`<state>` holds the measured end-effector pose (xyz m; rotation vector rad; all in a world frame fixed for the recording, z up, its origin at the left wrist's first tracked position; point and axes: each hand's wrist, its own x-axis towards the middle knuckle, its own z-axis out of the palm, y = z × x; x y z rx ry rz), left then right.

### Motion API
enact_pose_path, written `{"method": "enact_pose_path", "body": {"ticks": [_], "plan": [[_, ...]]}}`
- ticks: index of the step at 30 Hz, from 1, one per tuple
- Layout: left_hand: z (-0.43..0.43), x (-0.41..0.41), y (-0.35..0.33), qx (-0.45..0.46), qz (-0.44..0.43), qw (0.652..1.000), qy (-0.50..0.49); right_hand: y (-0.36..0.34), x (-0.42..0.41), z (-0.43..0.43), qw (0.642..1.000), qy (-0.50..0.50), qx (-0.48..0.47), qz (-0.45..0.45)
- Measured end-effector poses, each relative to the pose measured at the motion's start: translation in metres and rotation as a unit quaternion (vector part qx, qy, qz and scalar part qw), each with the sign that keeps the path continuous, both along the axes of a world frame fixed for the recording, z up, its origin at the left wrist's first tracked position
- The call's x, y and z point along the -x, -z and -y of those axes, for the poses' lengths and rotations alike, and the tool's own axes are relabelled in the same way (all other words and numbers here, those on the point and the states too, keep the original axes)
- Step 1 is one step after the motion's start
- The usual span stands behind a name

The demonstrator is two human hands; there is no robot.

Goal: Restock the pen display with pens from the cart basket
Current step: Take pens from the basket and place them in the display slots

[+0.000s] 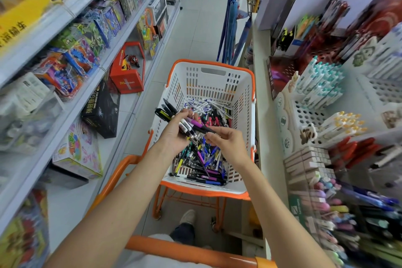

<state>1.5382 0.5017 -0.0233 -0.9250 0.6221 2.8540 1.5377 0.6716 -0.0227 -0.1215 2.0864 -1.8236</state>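
A white cart basket [243,93] with an orange rim stands in the aisle ahead, holding a heap of loose pens [208,159] in many colours. Over the basket, my left hand [174,132] grips a bundle of pens [171,113], mostly black with a yellow one and a purple one. My right hand [226,141] pinches the end of a black pen [206,129] that lies across that bundle. The pen display [326,98] rises to the right, with white racks of teal-capped and yellow-capped pens.
Toy shelves [71,76] line the left side of the aisle. Umbrellas [235,28] hang beyond the basket on the right. The orange cart handle [195,252] runs across in front of me, with my shoe [188,217] below. Boxed pens [309,165] fill the lower right shelf.
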Motion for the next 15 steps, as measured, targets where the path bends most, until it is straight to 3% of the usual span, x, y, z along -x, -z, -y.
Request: {"method": "enact_pose_path", "body": {"ticks": [4, 10, 15], "plan": [[0.002, 0.000, 0.001, 0.005, 0.035, 0.998, -0.060, -0.007, 0.005, -0.012, 1.000, 0.006, -0.018, -0.014], [-0.011, -0.007, 0.003, 0.081, 0.023, 0.996, 0.034, -0.017, 0.007, -0.009, 0.994, 0.088, 0.018, -0.064], [-0.019, -0.013, 0.005, 0.040, 0.021, 0.998, 0.051, -0.021, 0.005, -0.005, 0.981, 0.175, 0.032, -0.076]]}}
